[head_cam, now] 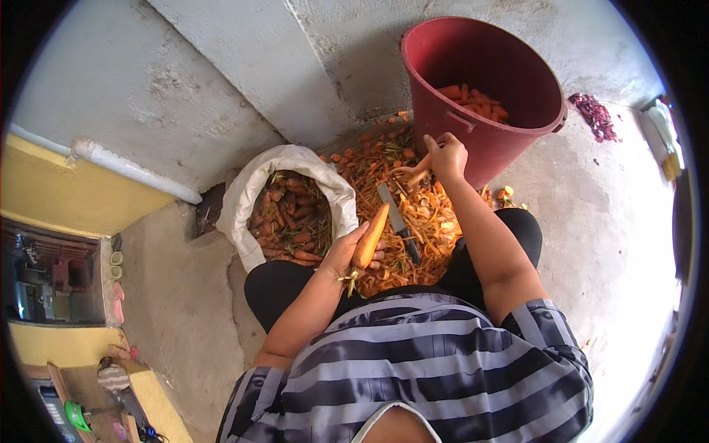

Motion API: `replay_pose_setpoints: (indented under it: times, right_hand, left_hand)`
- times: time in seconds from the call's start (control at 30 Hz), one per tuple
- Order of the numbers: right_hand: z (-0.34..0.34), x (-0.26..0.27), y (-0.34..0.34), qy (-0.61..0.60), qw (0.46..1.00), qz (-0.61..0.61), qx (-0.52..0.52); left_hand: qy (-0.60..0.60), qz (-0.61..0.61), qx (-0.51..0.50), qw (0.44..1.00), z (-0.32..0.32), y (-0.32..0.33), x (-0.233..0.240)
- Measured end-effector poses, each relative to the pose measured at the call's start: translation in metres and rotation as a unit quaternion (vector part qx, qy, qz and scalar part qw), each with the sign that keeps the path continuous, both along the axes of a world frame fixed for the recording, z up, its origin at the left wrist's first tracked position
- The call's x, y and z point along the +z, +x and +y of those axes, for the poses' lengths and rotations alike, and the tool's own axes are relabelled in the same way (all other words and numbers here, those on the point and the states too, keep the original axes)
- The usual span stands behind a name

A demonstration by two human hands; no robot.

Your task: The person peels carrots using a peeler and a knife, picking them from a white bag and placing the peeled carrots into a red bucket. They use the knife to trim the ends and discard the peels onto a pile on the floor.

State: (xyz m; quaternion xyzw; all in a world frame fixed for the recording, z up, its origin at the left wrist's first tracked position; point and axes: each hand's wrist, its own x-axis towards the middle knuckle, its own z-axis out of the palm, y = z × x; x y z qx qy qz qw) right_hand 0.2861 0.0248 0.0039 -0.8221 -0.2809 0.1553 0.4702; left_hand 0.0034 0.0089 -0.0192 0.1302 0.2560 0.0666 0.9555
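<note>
My left hand (353,250) is closed around a carrot (371,237) with a pale, peeled-looking side, its tip pointing up and its green stub towards me. My right hand (447,158), beside the red bin's wall, grips an orange-brown handled tool, seemingly a peeler (412,173); its working end is hard to make out. A knife (394,213) with a black handle lies between the hands on a heap of carrot peelings (429,221). Left of it stands a white woven sack (342,207) with its rim rolled down, holding unpeeled carrots (293,210).
A tall red plastic bin (454,119) with carrots (477,103) inside stands beyond my right hand, near the grey wall (238,61). Cut carrot ends lie around the peelings. Dark red scraps (595,117) are on the concrete floor (570,221) at right. My knees flank the heap.
</note>
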Motion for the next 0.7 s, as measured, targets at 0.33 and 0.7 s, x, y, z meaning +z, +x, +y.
replay_pose_setpoints:
  times: [0.33,0.7]
  right_hand:
    - [-0.024,0.004,-0.092,0.087,0.974,0.081,0.194]
    - [-0.016,0.014,-0.091,0.153,0.975,0.006,0.160]
  left_hand:
    - [0.227,0.138,0.093,0.960,0.002,0.000,-0.019]
    - [0.100,0.113,0.087,0.985,0.014,-0.017,-0.028]
